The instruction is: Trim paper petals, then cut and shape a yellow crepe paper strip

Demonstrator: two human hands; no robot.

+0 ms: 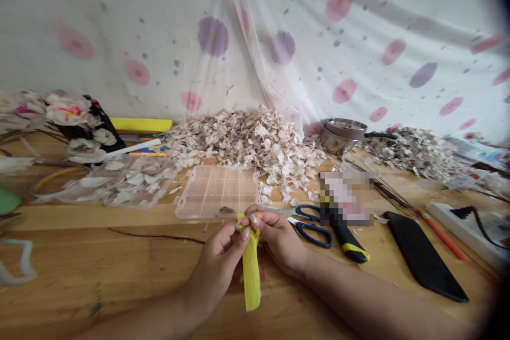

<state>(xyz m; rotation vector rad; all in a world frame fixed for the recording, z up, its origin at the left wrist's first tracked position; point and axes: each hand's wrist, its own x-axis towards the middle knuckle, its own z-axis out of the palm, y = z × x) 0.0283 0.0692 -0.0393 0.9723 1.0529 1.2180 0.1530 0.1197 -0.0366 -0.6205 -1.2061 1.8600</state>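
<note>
A narrow yellow strip of crinkled paper (pixel 252 279) hangs down between my two hands, over the wooden table. My left hand (pixel 225 247) pinches its upper part from the left, thumb and fingertips pressed together. From the other side my right hand (pixel 281 236) grips the strip's top with closed fingertips. A thin dark stem (pixel 159 235) lies to the left of my left hand, and its right end is hidden there. Just beyond my right hand lie scissors with dark blue handles (pixel 314 231). The clear divided plastic box (pixel 217 186) sits behind my fingers.
A big heap of pale dried petals (pixel 247 138) lies against the flowered curtain. White flowers (pixel 69 111) stand at the left, beside a petal-filled tray (pixel 135 183). At the right are a black-and-yellow handled tool (pixel 350 241), a black slab (pixel 424 255), an orange pencil (pixel 444 236) and a power strip (pixel 450 218).
</note>
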